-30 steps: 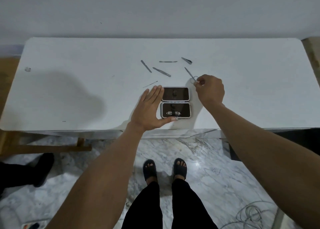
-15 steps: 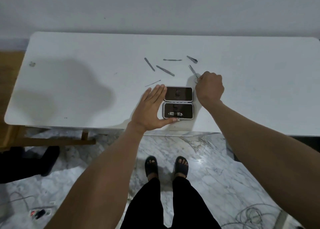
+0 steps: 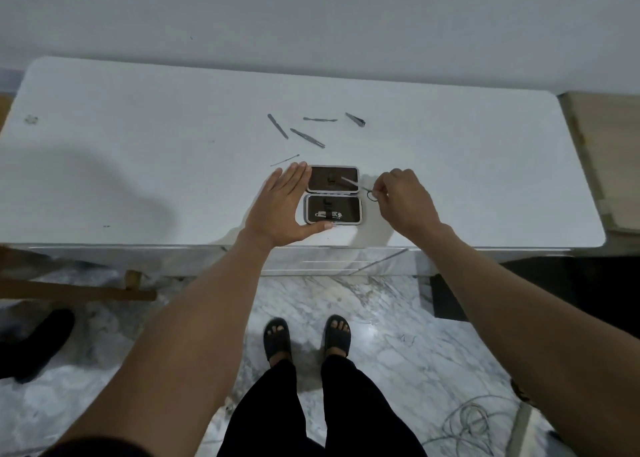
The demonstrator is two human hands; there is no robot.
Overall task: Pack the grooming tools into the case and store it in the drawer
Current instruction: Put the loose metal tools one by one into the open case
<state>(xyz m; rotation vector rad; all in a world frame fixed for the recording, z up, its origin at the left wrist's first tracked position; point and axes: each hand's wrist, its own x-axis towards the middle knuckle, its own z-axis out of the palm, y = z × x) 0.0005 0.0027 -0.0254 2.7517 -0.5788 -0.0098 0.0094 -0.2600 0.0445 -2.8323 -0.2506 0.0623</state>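
Observation:
An open case (image 3: 333,195) with two dark halves lies near the white table's front edge; a nail clipper (image 3: 327,215) sits in its near half. My left hand (image 3: 281,211) lies flat against the case's left side, fingers spread, thumb along its front edge. My right hand (image 3: 403,198), just right of the case, pinches small scissors (image 3: 360,186) by the ring handle, their blades pointing over the far half. Loose metal tools lie beyond: a file (image 3: 277,126), tweezers (image 3: 307,138), a pusher (image 3: 320,119), a small clipper (image 3: 355,119) and a thin pick (image 3: 284,160).
The white table (image 3: 138,166) stands against a grey wall; a drawer front (image 3: 332,264) shows under its front edge. A wooden surface (image 3: 609,166) adjoins the table's right end. On the marble floor are my feet in sandals, a coiled cable (image 3: 474,425), and a dark shoe (image 3: 38,342).
My right hand lifted the scissors from the table beyond the case and brought them down and nearer, blades now over the far half. My left hand stayed against the case.

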